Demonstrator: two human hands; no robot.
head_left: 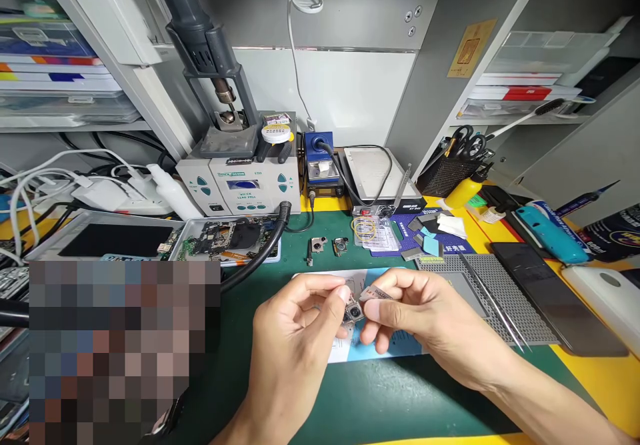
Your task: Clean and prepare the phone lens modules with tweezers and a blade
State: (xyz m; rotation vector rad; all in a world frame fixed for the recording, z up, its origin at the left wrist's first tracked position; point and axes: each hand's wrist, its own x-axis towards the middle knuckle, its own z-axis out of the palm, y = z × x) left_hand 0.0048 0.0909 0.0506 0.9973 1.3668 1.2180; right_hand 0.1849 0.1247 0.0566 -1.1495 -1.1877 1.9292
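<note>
Between the thumb and fingers of my left hand (pixel 300 328) is a small phone camera module (pixel 355 311) with dark round lenses. My right hand (pixel 420 308) pinches a thin grey metal pry blade (pixel 374 293) with lettering on it, its edge close against the module; whether it touches, I cannot tell. Both hands are above a white and blue printed sheet (pixel 370 351) lying on the green mat (pixel 360 398). Further back on the mat sit two small metal phone parts, one an L-shaped piece (pixel 317 245), the other a squarish camera part (pixel 341 246).
A grey rework station (pixel 243 188) stands at the back left, its black hose (pixel 265 251) curving forward. Right of my hands lie tweezers (pixel 495 301) on a perforated pad and a dark phone (pixel 555 298). A hot plate (pixel 377 171) sits at the back. The lower left is pixelated.
</note>
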